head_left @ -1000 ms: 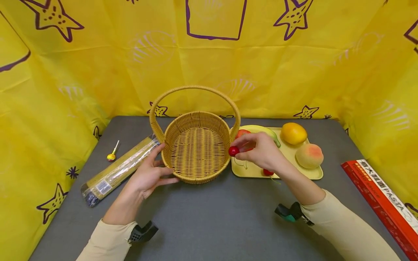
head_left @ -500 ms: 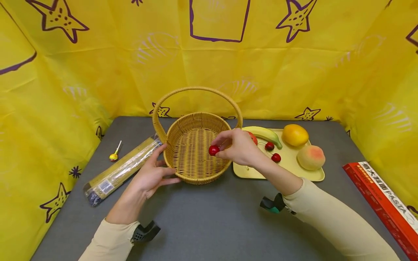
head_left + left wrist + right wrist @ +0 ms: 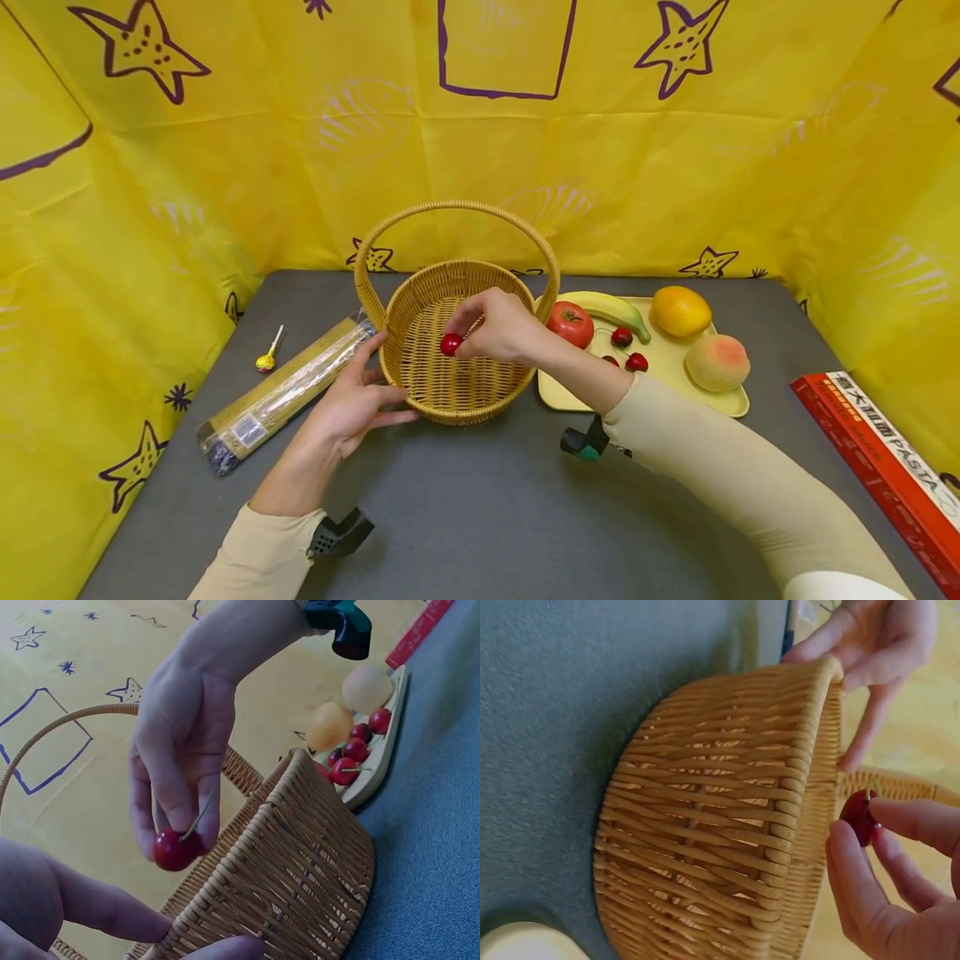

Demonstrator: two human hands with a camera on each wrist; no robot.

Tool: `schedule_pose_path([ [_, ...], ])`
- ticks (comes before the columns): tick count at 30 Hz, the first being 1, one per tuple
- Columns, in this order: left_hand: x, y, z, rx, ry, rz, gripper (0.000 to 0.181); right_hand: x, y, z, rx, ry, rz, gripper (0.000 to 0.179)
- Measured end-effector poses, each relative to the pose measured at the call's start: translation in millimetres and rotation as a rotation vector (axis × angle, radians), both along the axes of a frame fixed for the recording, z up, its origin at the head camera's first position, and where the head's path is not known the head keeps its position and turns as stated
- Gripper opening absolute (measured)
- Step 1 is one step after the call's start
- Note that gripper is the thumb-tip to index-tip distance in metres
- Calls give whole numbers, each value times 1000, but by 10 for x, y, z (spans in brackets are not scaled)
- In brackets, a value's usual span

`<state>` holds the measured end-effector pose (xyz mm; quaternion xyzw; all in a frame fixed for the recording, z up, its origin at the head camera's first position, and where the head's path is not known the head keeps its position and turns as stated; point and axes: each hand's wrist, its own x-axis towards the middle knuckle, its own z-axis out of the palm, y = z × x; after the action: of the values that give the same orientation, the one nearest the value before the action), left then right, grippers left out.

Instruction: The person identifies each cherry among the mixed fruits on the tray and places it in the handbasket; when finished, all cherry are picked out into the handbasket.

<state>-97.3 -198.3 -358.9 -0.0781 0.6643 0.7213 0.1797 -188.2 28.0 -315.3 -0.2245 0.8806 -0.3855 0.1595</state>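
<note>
In the head view my right hand [image 3: 498, 325] pinches a red cherry [image 3: 451, 344] by its fingertips, over the inside of the round wicker basket [image 3: 459, 414]. The cherry's green stem [image 3: 199, 815] points up beside the thumb in the left wrist view. My left hand [image 3: 356, 408] rests at the basket's front left, its fairly straight fingers touching the rim. The basket's tall handle arches up behind the right hand. On the right, a cream tray [image 3: 562, 397] bears a tomato [image 3: 572, 324], a banana [image 3: 611, 310], a mango [image 3: 681, 311], a peach [image 3: 717, 363] and several cherries [image 3: 637, 362].
Left of the basket lies a clear-wrapped pack of noodles [image 3: 288, 392], with a lollipop [image 3: 267, 362] beyond it. A red pasta box [image 3: 877, 467] lies along the right side of the grey table [image 3: 465, 517]. Yellow cloth [image 3: 480, 158] encloses the back and sides.
The right hand has carried the cherry leftward from the tray, past the basket's right rim, to over its middle. The left hand keeps its place at the rim.
</note>
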Motion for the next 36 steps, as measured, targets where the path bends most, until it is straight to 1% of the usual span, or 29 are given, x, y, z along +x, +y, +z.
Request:
schedule_pose_path([
  [5,-12,-26,1,4,-6,-16,97,-101,-160,-34,43,-55,21,24],
  [11,-34,-57,13,14,-4,-34,96,-219,-292,-56,42,-111,39,22],
  [14,-36,-64,17,17,1,-35,96,-284,-346,-74,34,-168,43,20],
  [16,-34,-70,17,20,2,-35,96,-325,-386,-89,35,-221,41,19],
  [21,-24,-86,13,26,1,-38,96,-419,-497,-114,52,-320,26,22],
  [25,-20,-99,13,25,2,-39,96,-486,-582,-111,17,-411,25,27],
  [28,-21,-104,15,25,2,-40,96,-530,-637,-103,-9,-462,35,27],
  [30,-22,-105,17,25,0,-40,96,-552,-670,-105,-17,-480,47,27],
  [36,-32,-107,13,25,-1,-40,95,-578,-754,-155,-1,-483,77,28],
])
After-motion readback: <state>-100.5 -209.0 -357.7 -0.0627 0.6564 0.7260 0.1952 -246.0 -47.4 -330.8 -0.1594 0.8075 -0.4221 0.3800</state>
